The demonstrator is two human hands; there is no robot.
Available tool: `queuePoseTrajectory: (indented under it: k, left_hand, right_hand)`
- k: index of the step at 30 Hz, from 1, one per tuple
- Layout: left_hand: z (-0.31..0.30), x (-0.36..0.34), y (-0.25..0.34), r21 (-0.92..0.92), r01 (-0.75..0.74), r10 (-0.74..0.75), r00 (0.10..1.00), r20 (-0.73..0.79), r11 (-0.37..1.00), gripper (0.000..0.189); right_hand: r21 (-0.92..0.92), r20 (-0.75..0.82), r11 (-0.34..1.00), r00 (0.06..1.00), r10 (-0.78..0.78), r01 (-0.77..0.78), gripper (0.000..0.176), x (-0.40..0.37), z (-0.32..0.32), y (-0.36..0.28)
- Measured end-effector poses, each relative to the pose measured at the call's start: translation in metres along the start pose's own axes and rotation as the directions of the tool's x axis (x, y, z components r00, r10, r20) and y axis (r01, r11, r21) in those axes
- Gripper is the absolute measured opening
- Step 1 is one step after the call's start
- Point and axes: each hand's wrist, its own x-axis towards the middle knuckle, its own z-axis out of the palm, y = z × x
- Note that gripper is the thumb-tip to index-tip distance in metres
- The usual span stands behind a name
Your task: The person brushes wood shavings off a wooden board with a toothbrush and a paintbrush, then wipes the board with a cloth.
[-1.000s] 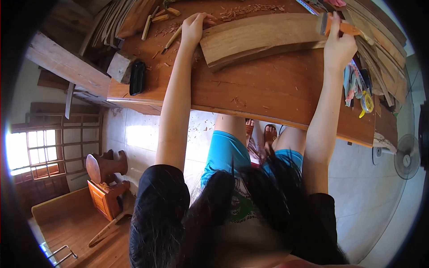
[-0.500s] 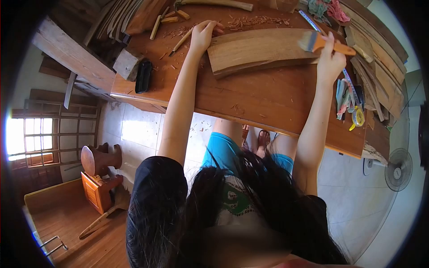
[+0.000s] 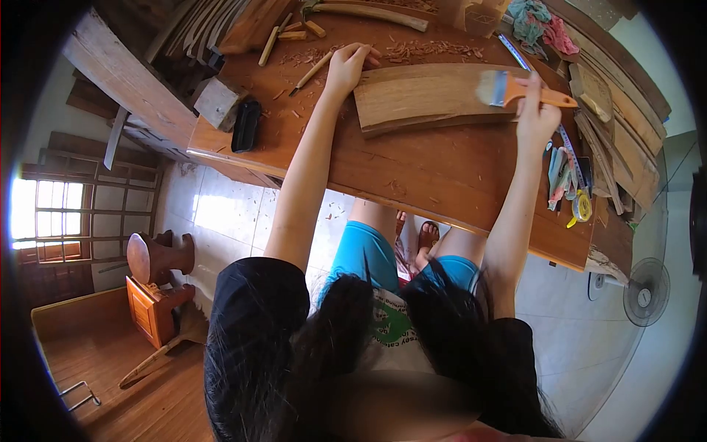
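Observation:
A thick, slightly curved wooden board (image 3: 427, 92) lies across the work table. My left hand (image 3: 349, 70) grips its left end, fingers curled over the far corner. My right hand (image 3: 537, 118) is closed around the orange handle of a flat paintbrush (image 3: 524, 93). The brush's pale bristles are over the right part of the board's top face. Beside my left hand lies a slim wooden-handled chisel (image 3: 313, 72). Reddish wood shavings (image 3: 434, 50) are scattered beyond the board.
A hammer (image 3: 372, 10) and small wood pieces lie at the back. To the left stand a wood block (image 3: 219, 104) and a black tray (image 3: 246, 127). At right are a measuring tape (image 3: 571, 147), yellow tape (image 3: 582, 206), rags (image 3: 529, 22) and stacked planks (image 3: 626, 125).
The brush in my right hand has moved left along the board. My left hand stays at the board's left end, and the whole view has shifted slightly.

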Motion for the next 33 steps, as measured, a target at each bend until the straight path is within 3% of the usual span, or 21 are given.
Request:
queuePoseTrajectory:
  k: [2, 3, 6, 8, 10, 12, 14, 20, 22, 24, 27, 30, 33]
  left_hand:
    - [0.001, 0.0, -0.001, 0.004, 0.003, -0.003, 1.0, 0.002, 1.0, 0.035]
    - [0.0, 0.0, 0.0, 0.007, 0.002, -0.002, 1.0, 0.001, 1.0, 0.035]
    - [-0.001, 0.0, 0.0, -0.003, 0.002, -0.002, 1.0, 0.002, 1.0, 0.034]
    - [-0.001, 0.001, -0.003, -0.021, -0.023, 0.023, 1.0, 0.008, 1.0, 0.033]
    - [-0.002, 0.003, -0.004, -0.038, 0.042, -0.04, 0.998, 0.049, 0.998, 0.032]
    - [-0.005, 0.002, 0.0, 0.024, -0.006, 0.001, 0.981, 0.194, 1.0, 0.031]
    - [-0.004, 0.0, 0.004, 0.025, 0.009, -0.014, 0.978, 0.206, 1.0, 0.03]
    - [-0.005, 0.001, -0.004, -0.064, -0.044, 0.056, 0.98, 0.189, 0.997, 0.029]
    - [-0.004, 0.003, -0.007, -0.074, -0.074, 0.086, 0.981, 0.172, 0.994, 0.029]
    - [-0.005, 0.001, -0.008, -0.082, -0.133, 0.142, 0.981, 0.129, 0.988, 0.029]
    - [-0.001, -0.002, -0.015, -0.223, -0.228, 0.232, 0.973, -0.009, 0.948, 0.027]
    - [0.001, -0.017, 0.006, -0.143, -0.253, 0.232, 0.961, -0.149, 0.957, 0.027]
    - [0.0, -0.02, 0.004, -0.095, -0.279, 0.26, 0.95, -0.175, 0.955, 0.026]
  right_hand:
    - [-0.266, -0.164, 0.925, 0.933, -0.321, 0.271, 0.038, 0.012, -0.014, 0.011]
    - [-0.364, -0.219, 0.901, 0.918, -0.331, 0.238, 0.036, 0.011, -0.02, 0.004]
    - [-0.226, -0.374, 0.957, 0.89, -0.26, 0.184, 0.034, 0.013, -0.03, 0.001]
    - [-0.236, -0.415, 0.945, 0.856, -0.307, 0.224, 0.035, 0.022, -0.036, 0.015]
    - [-0.207, -0.443, 0.953, 0.848, -0.291, 0.22, 0.037, 0.023, -0.04, 0.014]
    - [0.024, -0.495, 0.983, 0.857, -0.147, 0.183, 0.037, 0.018, -0.044, 0.009]
    - [0.166, -0.546, 0.967, 0.835, -0.071, 0.191, 0.036, 0.017, -0.048, 0.002]
    - [0.278, -0.252, 0.959, 0.968, 0.012, 0.061, 0.058, -0.029, -0.106, -0.017]
    - [0.172, -0.162, 0.985, 0.987, 0.005, 0.023, 0.058, -0.058, -0.117, -0.021]
    - [0.082, -0.094, 0.996, 0.995, -0.038, 0.045, 0.053, -0.092, -0.119, -0.019]
    - [0.12, -0.102, 0.992, 0.995, -0.016, 0.028, 0.039, -0.15, -0.108, -0.025]
    - [0.026, -0.052, 1.0, 0.999, -0.009, 0.01, 0.031, -0.188, -0.109, -0.029]
    - [-0.092, 0.034, 0.996, 0.999, -0.01, 0.013, 0.023, -0.201, -0.111, -0.027]
